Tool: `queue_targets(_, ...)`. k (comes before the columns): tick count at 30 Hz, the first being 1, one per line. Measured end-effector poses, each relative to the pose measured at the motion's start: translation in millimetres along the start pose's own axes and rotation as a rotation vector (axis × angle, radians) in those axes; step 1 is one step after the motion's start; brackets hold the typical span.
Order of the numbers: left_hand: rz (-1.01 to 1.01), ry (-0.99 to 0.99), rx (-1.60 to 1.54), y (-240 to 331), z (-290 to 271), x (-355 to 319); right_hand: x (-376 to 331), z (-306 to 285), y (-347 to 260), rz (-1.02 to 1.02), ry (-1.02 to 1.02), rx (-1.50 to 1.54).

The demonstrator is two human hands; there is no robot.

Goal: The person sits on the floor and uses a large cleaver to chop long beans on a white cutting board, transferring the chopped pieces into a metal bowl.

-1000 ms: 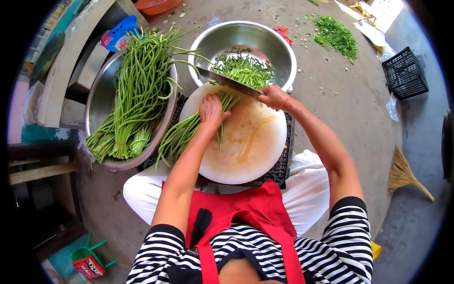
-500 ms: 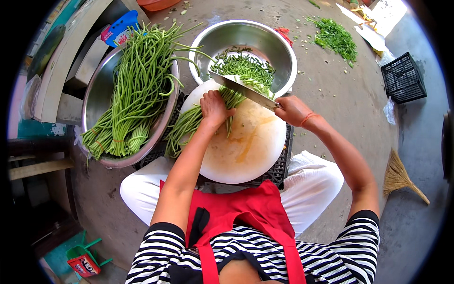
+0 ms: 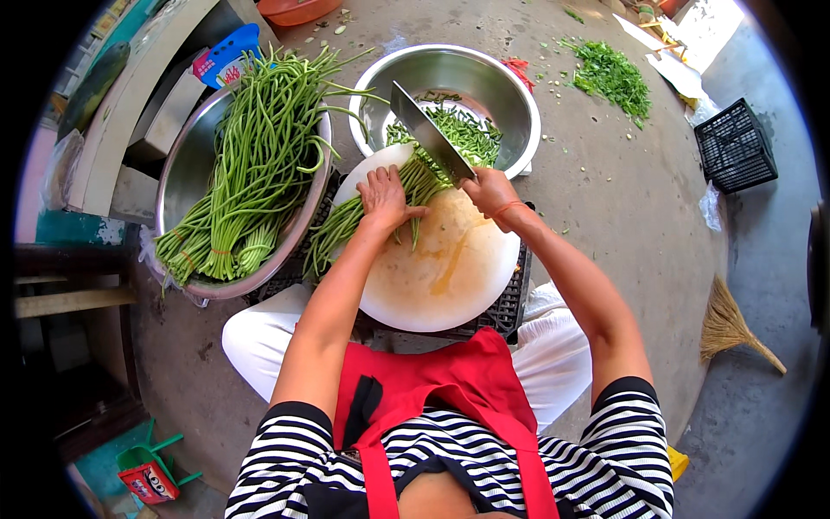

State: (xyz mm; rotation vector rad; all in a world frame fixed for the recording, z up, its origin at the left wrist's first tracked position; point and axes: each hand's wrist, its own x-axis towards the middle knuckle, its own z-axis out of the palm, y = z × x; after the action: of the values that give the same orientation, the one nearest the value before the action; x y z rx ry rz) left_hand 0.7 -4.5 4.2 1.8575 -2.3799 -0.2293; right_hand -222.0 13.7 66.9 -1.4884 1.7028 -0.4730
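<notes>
My left hand (image 3: pixel 385 199) presses on a bunch of long green beans (image 3: pixel 347 221) lying across a round white cutting board (image 3: pixel 445 281), thumb pointing right. In my right hand (image 3: pixel 491 192) is the handle of a cleaver (image 3: pixel 430 134). Its wide blade slants up and left, over the far end of the bunch and the near rim of a steel basin (image 3: pixel 524 112). Cut bean pieces (image 3: pixel 477 138) lie in that basin just beyond the board. The blade hides some of the bean ends.
To the left a metal tub (image 3: pixel 164 203) holds a heap of long beans (image 3: pixel 259 151). A black crate (image 3: pixel 510 316) supports the board. Chopped greens (image 3: pixel 609 76) lie on the floor at far right, with a black basket (image 3: pixel 735 145) and a straw broom (image 3: pixel 726 324) farther right.
My right hand has moved left and slightly nearer my body. The cleaver now points more steeply away from me. My left hand stays on the beans, its fingers a little more spread.
</notes>
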Motion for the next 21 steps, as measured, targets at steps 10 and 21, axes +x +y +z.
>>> queue_targets(10, 0.032, -0.030, 0.010, -14, 24, 1, -52, -41, -23, -0.008, -0.239, -0.370)
queue_targets(21, 0.037, 0.037, -0.037, -15, 27, -6, 42, 13, 0, -0.025, -0.250, -0.153)
